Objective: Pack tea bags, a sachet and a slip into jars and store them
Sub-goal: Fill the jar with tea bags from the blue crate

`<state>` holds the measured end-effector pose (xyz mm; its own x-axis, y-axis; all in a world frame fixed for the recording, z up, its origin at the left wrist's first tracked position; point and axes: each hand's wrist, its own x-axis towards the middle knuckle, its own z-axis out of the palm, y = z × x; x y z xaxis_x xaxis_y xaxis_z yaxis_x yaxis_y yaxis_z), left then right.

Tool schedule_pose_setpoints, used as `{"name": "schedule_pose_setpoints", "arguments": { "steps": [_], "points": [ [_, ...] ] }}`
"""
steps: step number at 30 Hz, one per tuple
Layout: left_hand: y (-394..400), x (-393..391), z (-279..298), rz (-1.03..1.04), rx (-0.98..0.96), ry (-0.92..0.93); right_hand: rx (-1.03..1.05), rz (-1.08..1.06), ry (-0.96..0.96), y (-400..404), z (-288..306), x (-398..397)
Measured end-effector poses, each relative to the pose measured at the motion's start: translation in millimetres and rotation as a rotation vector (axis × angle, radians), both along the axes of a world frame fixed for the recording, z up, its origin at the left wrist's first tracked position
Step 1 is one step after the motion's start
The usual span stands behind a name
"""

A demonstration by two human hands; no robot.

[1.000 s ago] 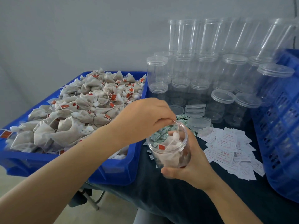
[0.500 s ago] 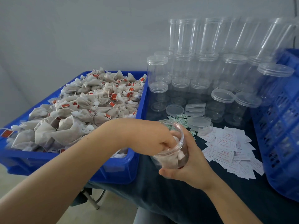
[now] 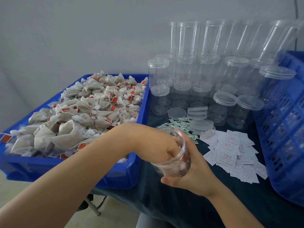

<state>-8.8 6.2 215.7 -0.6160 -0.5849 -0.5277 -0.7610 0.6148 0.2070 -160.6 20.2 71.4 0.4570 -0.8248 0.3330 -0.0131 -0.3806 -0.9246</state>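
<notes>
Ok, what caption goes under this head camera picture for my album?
Right hand holds a clear jar while left hand pushes tea bags down inside.

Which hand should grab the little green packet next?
The left hand, probably. Its fingers are down in the jar and could lift out; the right hand grips that jar. The green packets lie just behind.

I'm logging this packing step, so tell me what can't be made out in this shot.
Head view:
- Left hand: fingertips hidden inside the jar, so its grip is unclear.
- Tea bag count in the jar: hidden by both hands.
- Slips: print too small to read.
- Blue crate: cut off by the right edge.
</notes>
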Motion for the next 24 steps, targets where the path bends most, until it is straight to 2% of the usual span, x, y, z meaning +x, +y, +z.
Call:
{"name": "schedule_pose_setpoints", "arguments": {
  "steps": [6,11,16,19,24],
  "points": [
    [-0.6,2.0,3.9,-0.011,-0.065,0.039,0.008,-0.011,-0.002,-0.9,0.8,-2.0],
    [-1.4,2.4,3.4,0.011,-0.107,0.141,0.012,-0.034,-0.009,-1.2,-2.2,-5.4],
    [-5.2,-3.2,-6.7,0.132,-0.251,0.412,0.041,-0.06,-0.022,-3.2,-9.0,-15.4],
    [-11.8,-9.7,-19.4,0.28,-0.371,0.652,0.069,-0.106,-0.027,-3.8,-14.7,-27.9],
    [-20.6,-20.5,-59.5,0.543,-0.417,0.977,0.087,-0.196,-0.035,0.0,-25.9,-53.8]
  ]
}}
